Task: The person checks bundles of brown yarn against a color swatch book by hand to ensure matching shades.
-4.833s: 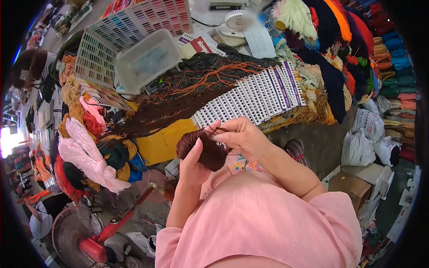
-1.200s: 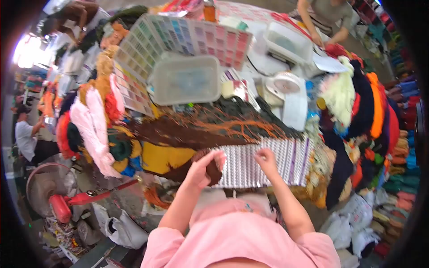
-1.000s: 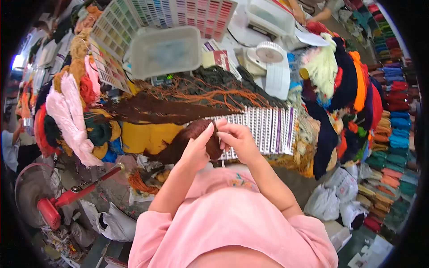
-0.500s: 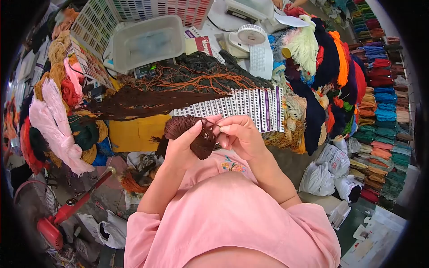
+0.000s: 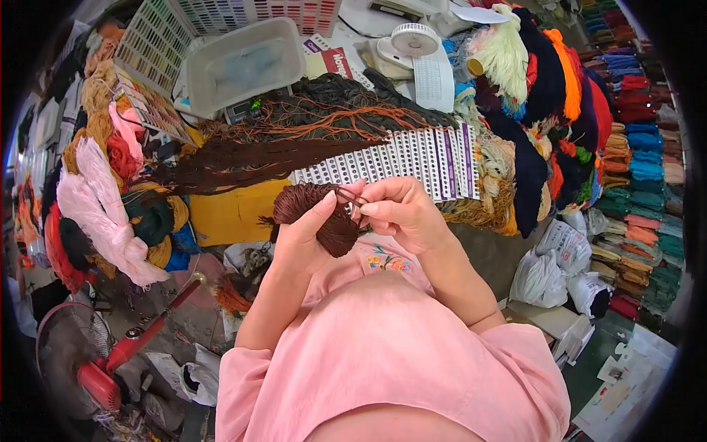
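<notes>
A skein of dark brown thread [image 5: 337, 230] is held in front of the chest, over the pink shirt. My left hand [image 5: 308, 228] wraps round its body, thumb on top. Fingers and thumb of my right hand [image 5: 394, 210] pinch a few strands at the skein's right end, close to the left fingertips. Just beyond my hands lie white cards with rows of dark holes [image 5: 383, 163] and a long spread of dark brown thread [image 5: 243, 166]. A yellow sheet [image 5: 239, 214] shows to the left of the skein.
Behind are a translucent bin [image 5: 247, 66], a small white fan [image 5: 414, 40] and grey and orange yarn [image 5: 331, 118]. Colour charts [image 5: 155, 62] stand at back left. Yarn heaps lie both sides, a red fan [image 5: 99, 383] at lower left, plastic bags [image 5: 541, 280] at right.
The view has shifted slightly. My right fingers have closed round a loop of strands and turned a little at the skein's end. My left hand keeps its hold.
</notes>
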A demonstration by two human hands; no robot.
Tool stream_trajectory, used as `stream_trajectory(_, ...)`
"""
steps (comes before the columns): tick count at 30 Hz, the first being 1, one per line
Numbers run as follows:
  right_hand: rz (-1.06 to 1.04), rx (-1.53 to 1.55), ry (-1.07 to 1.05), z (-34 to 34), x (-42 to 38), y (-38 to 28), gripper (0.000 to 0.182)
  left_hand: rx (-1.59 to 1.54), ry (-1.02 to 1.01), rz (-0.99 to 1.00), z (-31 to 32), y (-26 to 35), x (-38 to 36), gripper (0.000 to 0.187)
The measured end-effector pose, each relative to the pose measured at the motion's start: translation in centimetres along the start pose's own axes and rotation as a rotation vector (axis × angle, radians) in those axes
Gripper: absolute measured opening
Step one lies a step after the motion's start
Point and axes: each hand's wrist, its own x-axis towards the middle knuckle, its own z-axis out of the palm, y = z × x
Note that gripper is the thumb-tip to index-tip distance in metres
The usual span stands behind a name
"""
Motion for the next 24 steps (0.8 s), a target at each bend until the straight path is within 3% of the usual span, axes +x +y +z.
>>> stream_trajectory(9, 0.034, 0.024, -0.024, 0.0, -0.7, -0.3, 0.012, -0.037, -0.125, -0.055, -0.5, -0.2, -0.1, 0.028)
stream_trajectory(11, 0.052, 0.024, -0.049, -0.1, -0.7, -0.2, 0.012, 0.104, -0.135, -0.049, -1.0, -0.4, -0.1, 0.038)
stream_trajectory(15, -0.013, 0.016, -0.020, -0.1, -0.8, 0.4, 0.013, 0.074, -0.018, -0.055, -0.3, -0.4, -0.6, 0.041)
stream_trajectory(17, 0.067, 0.058, 0.081, 0.4, -0.9, -0.1, 0.015, -0.069, -0.033, 0.022, 0.4, -0.4, -0.8, 0.033)
stream_trajectory(18, 0.066, 0.061, 0.081, 0.1, -0.8, 0.0, 0.015, -0.084, -0.178, 0.005, 0.2, -0.2, -0.8, 0.036)
stream_trajectory(20, 0.078, 0.169, -0.016, -0.6, -0.8, 0.5, 0.017, -0.025, -0.152, 0.018, 0.3, -0.3, -1.0, 0.037)
stream_trajectory(24, 0.062, -0.147, 0.089, 1.1, -0.7, 0.0, 0.015, 0.154, -0.122, 0.054, 0.9, -0.4, -1.6, 0.040)
